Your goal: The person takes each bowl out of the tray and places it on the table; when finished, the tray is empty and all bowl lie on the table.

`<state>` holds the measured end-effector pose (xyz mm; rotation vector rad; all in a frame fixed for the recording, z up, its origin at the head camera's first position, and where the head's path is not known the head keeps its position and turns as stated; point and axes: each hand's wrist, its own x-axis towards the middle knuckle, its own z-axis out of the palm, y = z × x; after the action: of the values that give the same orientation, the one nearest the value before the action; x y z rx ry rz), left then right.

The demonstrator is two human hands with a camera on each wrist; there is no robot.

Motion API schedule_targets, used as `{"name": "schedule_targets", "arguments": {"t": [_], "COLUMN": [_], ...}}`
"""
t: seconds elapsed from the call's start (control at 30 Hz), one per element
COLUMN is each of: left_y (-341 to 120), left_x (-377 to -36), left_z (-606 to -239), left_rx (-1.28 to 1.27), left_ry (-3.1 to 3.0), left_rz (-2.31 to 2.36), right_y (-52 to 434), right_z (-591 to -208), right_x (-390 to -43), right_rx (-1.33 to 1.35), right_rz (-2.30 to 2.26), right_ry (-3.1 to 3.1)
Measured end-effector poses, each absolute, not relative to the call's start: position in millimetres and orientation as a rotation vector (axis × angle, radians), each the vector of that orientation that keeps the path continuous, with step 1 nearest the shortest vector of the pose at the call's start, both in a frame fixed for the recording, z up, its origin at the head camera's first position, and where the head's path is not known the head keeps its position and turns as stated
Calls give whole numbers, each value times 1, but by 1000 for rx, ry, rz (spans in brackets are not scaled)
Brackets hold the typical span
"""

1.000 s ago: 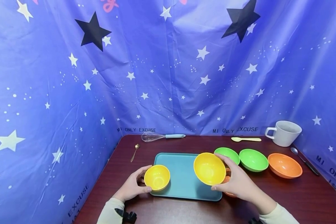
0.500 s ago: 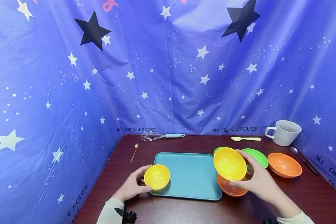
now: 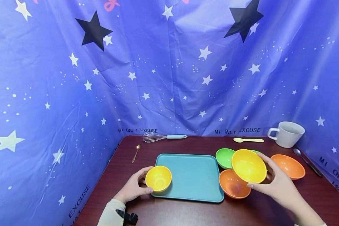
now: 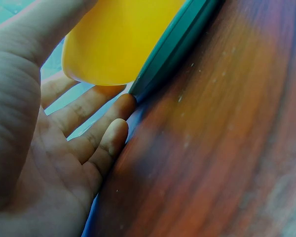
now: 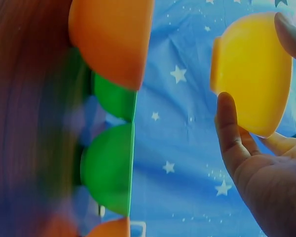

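My left hand [image 3: 132,188] holds a small yellow bowl [image 3: 158,179] between thumb and fingers, at the left end of the teal tray [image 3: 192,177]. In the left wrist view that yellow bowl [image 4: 118,42] sits close against the tray's rim. My right hand [image 3: 281,186] grips a second yellow bowl [image 3: 249,166] by its side, tilted and raised over the right of the table. The right wrist view has this bowl [image 5: 254,74] well clear of the bowls standing on the table. Below and beside it are an orange bowl [image 3: 233,186] and a green bowl [image 3: 223,158].
Another green bowl [image 5: 108,170] is mostly covered by the raised bowl in the head view. Farther right stand an orange bowl [image 3: 289,167], a grey mug [image 3: 289,135] and a dark-handled spoon [image 3: 308,161]. A whisk [image 3: 164,137], pale yellow spoon [image 3: 248,140] and small gold spoon [image 3: 136,153] lie behind.
My right hand has carried its yellow bowl rightward, from above the tray's right end to over the green and orange bowls. The left hand and its bowl have stayed put.
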<state>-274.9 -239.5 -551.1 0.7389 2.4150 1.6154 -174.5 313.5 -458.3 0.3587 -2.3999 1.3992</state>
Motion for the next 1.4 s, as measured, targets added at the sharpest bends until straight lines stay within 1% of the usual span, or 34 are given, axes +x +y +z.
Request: {"name": "schedule_targets", "arguments": {"t": [0.37, 0.6, 0.8, 1.1, 1.4], "left_y": [-239, -239, -239, -239, -239], "left_x": [-274, -275, -275, -273, -273], "left_z": [-551, -551, -552, -551, -550], "left_rx": [752, 757, 766, 750, 733], "left_ry": [2419, 2415, 2412, 2415, 2421], "left_rz": [1621, 1619, 1622, 1615, 1611], "right_y": [348, 368, 383, 398, 407], "right_z": [-469, -477, -482, -484, -498], "right_x": [-164, -159, -155, -152, -155], "right_rx": [208, 202, 110, 22, -47], "right_rz": [1294, 1192, 1119, 933, 950], "right_ry": [-2486, -2545, -2678, -2865, -2963]}}
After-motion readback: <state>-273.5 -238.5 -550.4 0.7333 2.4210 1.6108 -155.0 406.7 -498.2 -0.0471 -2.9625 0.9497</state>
